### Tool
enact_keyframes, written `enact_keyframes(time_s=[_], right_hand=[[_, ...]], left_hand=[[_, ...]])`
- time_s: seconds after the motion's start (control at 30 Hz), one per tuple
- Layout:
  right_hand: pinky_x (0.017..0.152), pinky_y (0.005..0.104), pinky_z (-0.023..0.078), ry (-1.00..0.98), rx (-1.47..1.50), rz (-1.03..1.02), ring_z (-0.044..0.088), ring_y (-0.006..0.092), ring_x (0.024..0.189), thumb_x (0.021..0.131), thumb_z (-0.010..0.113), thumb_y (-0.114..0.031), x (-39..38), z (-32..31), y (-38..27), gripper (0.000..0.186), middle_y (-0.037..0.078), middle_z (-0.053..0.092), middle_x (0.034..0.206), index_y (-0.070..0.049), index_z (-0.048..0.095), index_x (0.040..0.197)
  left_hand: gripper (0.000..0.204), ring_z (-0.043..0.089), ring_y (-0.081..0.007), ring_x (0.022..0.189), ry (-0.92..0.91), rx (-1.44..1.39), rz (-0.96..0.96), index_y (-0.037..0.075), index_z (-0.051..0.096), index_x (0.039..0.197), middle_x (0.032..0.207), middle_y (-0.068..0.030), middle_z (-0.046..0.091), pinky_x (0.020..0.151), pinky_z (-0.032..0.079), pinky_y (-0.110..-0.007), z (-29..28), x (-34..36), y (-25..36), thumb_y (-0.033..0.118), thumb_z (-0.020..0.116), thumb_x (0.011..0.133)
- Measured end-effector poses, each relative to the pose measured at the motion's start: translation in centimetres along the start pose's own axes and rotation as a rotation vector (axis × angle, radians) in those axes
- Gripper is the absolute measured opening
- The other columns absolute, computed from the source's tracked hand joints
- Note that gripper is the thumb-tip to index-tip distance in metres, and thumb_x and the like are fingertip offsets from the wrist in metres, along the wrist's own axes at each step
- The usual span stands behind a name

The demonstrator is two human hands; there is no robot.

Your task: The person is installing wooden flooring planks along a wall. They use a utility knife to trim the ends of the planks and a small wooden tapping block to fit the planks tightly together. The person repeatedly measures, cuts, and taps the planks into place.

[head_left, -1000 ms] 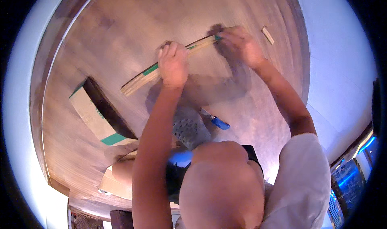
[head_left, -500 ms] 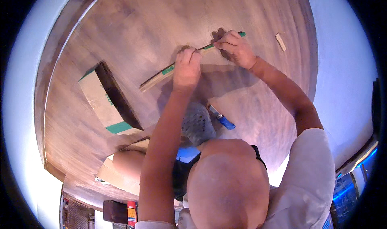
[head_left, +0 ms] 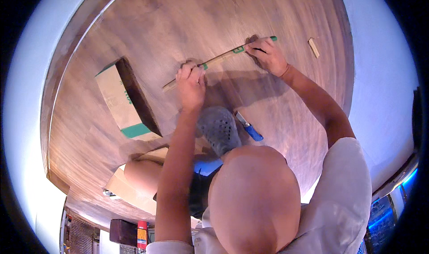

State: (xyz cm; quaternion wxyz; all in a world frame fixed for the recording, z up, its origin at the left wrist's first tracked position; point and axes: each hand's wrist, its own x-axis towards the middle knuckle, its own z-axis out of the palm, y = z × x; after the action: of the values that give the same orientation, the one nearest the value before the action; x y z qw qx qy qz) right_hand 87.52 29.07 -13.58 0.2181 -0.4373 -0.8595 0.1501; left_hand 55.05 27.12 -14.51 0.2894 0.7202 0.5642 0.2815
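Left hand: closed on the cardboard strip, near its lower-left end.
Right hand: fingers pinched on the same strip, just short of its upper-right end; the two hands are held well apart.
Cardboard strip: held slantwise over the wooden floor, ahead of the person, its long edge turned up; green patches are seen along it and at its right tip, and a green outlined mark is borne beside the right hand.
Cardboard box: set at the left, its dark inside exposed; green print is carried on its side, too small to be read, and its near end is crossed by a green band.
Blue-handled cutter: laid just beside the grey, perforated shoe.
Cardboard scrap: left lying to the right of the right hand.
Red cylinder: marked with a yellowish label, its wording unreadable; placed beside a dark box.
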Motion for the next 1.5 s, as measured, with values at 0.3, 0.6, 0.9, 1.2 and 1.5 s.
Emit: enact_keyframes(time_s=[0.3, 0.6, 0.9, 1.2, 1.5], right_hand=[[0.094, 0.0418, 0.049, 0.009, 0.15, 0.325, 0.063, 0.0273, 0.106, 0.084, 0.077, -0.007, 2.5, -1.1, -2.9, 0.027, 0.005, 0.07, 0.111, -0.011, 0.078, 0.11], [0.099, 0.0477, 0.048, 0.123, 0.2, 0.371, 0.061, 0.0352, 0.113, 0.073, 0.071, 0.005, -0.2, 1.8, -3.2, 0.032, 0.006, 0.069, 0.107, -0.011, 0.071, 0.101], [0.095, 0.0428, 0.05, 0.214, 0.025, 0.273, 0.063, 0.0307, 0.109, 0.076, 0.074, 0.002, 5.7, -0.9, 1.1, 0.029, 0.006, 0.07, 0.11, -0.011, 0.071, 0.101], [0.097, 0.0429, 0.052, 0.44, -0.262, 0.511, 0.063, 0.0322, 0.113, 0.086, 0.076, -0.009, 11.4, -5.4, 20.0, 0.029, 0.007, 0.071, 0.125, -0.013, 0.075, 0.115], [0.103, 0.0453, 0.051, 0.756, -0.354, 0.637, 0.061, 0.0357, 0.12, 0.09, 0.077, -0.018, 15.2, -9.6, 33.6, 0.031, 0.012, 0.069, 0.129, -0.009, 0.074, 0.119]], left_hand=[[0.016, 0.061, -0.0321, 0.101, 0.05, -0.04, 0.044, 0.007, 0.076, 0.103, 0.113, -0.0096, 0.066, 0.091, 0.048, -0.046, 0.3, -0.8, -0.3, 0.012, 0.076, 0.088], [0.023, 0.063, -0.0412, 0.114, -0.091, 0.022, -0.03, 0.001, 0.07, 0.113, 0.121, -0.02, 0.066, 0.1, 0.05, -0.049, 0.1, -1.6, -1.1, 0.011, 0.072, 0.093], [0.031, 0.061, -0.0382, 0.121, -0.127, 0.177, 0.18, 0.004, 0.067, 0.121, 0.124, -0.0178, 0.065, 0.103, 0.049, -0.049, -0.4, 6.4, 0.5, 0.011, 0.069, 0.091], [0.026, 0.06, -0.0399, 0.104, -0.018, 0.324, 0.413, 0.003, 0.069, 0.118, 0.108, -0.0176, 0.062, 0.092, 0.048, -0.052, 9.5, 28.2, 4.6, 0.007, 0.064, 0.093], [0.029, 0.06, -0.0396, 0.107, -0.013, 0.384, 0.547, 0.001, 0.066, 0.123, 0.115, -0.017, 0.063, 0.092, 0.051, -0.048, 18.6, 41.4, 8.2, 0.001, 0.058, 0.095]])
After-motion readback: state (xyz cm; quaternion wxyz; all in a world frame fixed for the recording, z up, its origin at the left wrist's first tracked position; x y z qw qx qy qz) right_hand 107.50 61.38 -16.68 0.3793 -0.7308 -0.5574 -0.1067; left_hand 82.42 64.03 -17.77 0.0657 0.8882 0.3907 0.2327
